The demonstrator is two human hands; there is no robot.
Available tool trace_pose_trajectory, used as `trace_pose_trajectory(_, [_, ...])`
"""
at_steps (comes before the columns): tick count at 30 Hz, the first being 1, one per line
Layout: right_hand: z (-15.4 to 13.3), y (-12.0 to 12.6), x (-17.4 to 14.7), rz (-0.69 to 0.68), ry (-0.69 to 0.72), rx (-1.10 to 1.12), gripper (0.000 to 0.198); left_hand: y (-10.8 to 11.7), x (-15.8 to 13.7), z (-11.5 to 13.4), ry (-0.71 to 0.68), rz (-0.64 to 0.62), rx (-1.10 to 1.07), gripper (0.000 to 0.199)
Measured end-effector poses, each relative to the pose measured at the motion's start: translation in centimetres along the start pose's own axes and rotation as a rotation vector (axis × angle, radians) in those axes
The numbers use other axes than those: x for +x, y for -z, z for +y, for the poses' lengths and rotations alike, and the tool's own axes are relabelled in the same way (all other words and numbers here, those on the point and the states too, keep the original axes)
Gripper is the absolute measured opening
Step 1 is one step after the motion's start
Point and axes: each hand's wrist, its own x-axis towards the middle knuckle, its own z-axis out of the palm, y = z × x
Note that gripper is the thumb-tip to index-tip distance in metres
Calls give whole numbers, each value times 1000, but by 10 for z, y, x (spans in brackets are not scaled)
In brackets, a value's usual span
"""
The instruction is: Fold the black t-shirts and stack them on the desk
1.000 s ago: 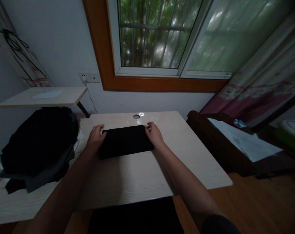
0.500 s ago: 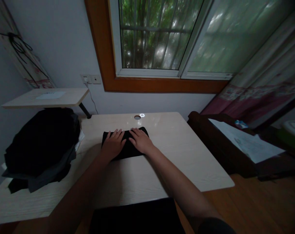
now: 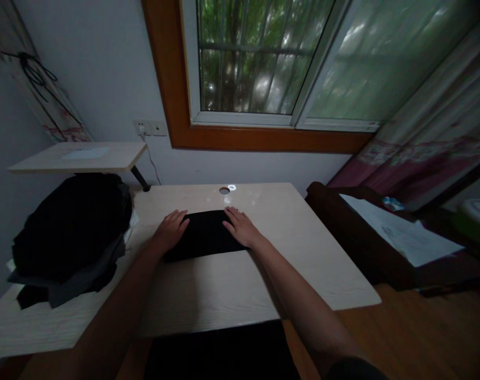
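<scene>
The left hand (image 3: 171,230) and right hand (image 3: 240,228), loosely open and gripping nothing, have parted from mid-cloth to opposite ends of the flat, black, rectangular cloth (image 3: 208,233) on the pale wood-grain table (image 3: 299,258), which suggests smoothing.

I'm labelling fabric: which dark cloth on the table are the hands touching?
The flat black cloth under the left hand and right hand; the others are heaped in the pile at left.

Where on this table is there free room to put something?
Bare: the table right of the black cloth, beyond the right arm, and the strip from cloth to near edge, left of that arm. Crowded: the left end, with the dark pile.
</scene>
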Motion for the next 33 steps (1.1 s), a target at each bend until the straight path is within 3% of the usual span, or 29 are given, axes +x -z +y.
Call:
trace_pose_trajectory(9, [36,2,-23,93,-23,120,55,-8,-17,-35,-65,181,-89,46])
trace_pose_trajectory(15, [43,2,-32,259,-43,206,46,-5,-19,-44,95,311,-198,42])
trace_pose_trajectory(25, [38,7,-35,354,-114,341,46,18,-21,-31,352,251,-383,44])
trace_pose_trajectory(33, [37,8,-35,381,-137,381,43,27,-24,-19,426,263,-531,41])
